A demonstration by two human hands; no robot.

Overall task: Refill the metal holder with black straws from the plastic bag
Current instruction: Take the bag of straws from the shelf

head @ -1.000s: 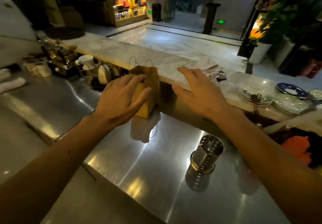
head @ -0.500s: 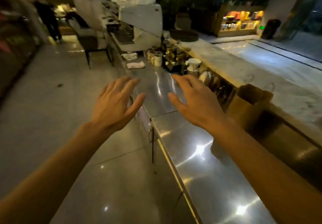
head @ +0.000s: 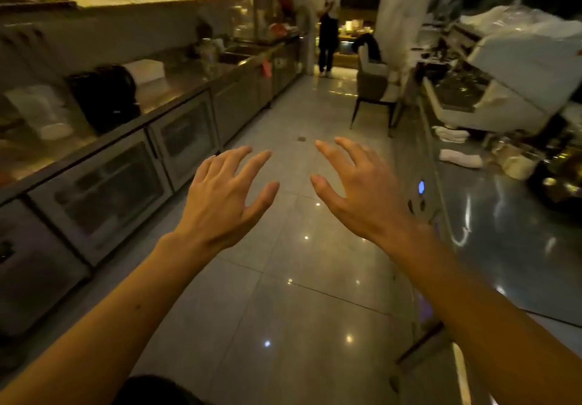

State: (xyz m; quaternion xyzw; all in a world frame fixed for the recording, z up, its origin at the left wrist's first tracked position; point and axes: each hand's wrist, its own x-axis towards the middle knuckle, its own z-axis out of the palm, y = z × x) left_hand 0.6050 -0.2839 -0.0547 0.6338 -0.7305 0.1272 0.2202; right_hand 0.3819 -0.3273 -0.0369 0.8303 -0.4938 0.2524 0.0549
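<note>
The view has swung off the shiny steel counter (head: 510,215) toward the aisle; the perforated metal holder is out of sight. The left hand (head: 220,197) and right hand (head: 356,190) hover, fingers spread (nothing held), over the glossy grey tiled floor (head: 283,294), beside glass-fronted steel cabinets (head: 126,178).

Dim, narrow bar aisle.
Glossy tiled floor (head: 283,294), glass-fronted cabinets (head: 104,190) at left, steel worktop (head: 519,247) at right, chair (head: 373,90) beyond.

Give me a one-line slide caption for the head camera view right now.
Left hand and right hand stretched forward, open and empty, above the tiled floor beside the steel counter.
</note>
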